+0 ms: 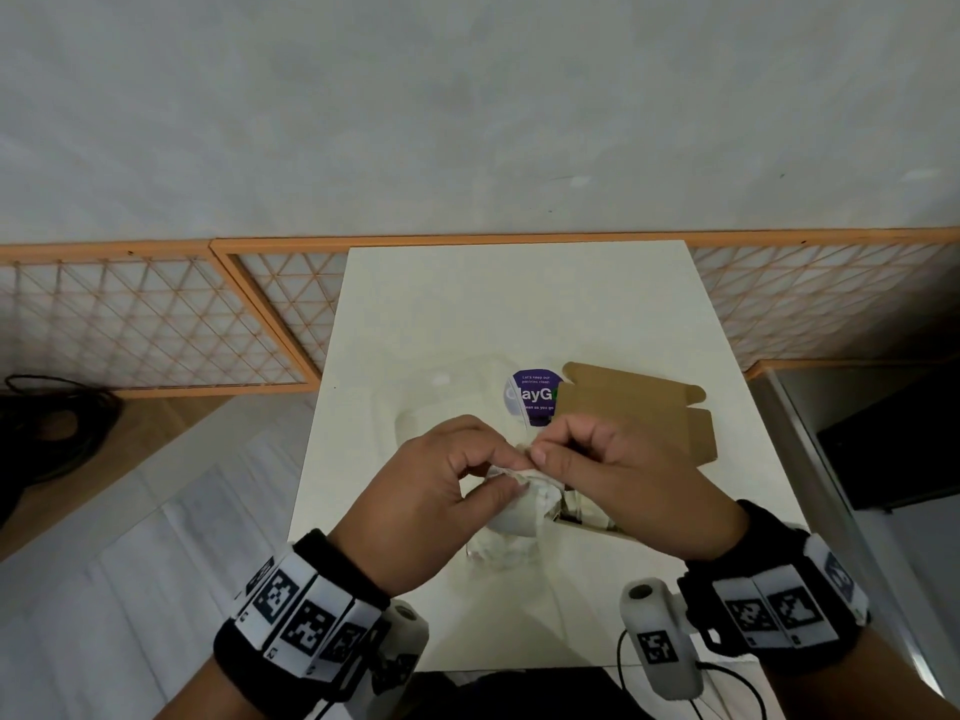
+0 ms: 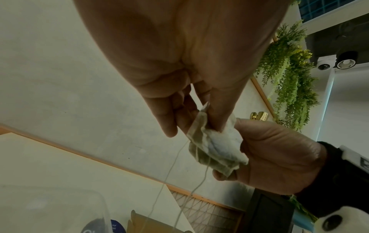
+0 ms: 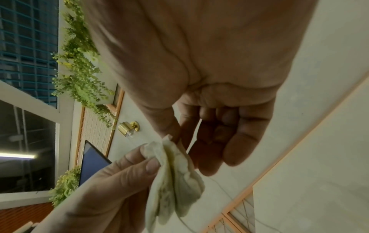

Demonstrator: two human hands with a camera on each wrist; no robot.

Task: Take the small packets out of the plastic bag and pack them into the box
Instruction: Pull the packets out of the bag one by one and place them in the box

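Observation:
Both hands meet over the middle of the white table [image 1: 519,304], each pinching the same bunch of small white tea-bag packets [image 1: 524,491]. My left hand [image 1: 501,472] holds the packets [image 2: 215,146] between thumb and fingers, and thin strings [image 2: 169,173] hang down from them. My right hand [image 1: 540,452] pinches the top edge of the bunch [image 3: 175,181] with thumb and forefinger, its other fingers curled. The open brown cardboard box [image 1: 639,407] lies just right of the hands, its body partly hidden under my right hand. The clear plastic bag [image 1: 447,387] with a purple sticker [image 1: 535,392] lies behind the hands.
Orange-framed lattice panels [image 1: 156,324] line the wall behind the table. A black cable [image 1: 57,407] lies on the floor to the left, and a dark cabinet [image 1: 893,439] stands close to the table's right edge.

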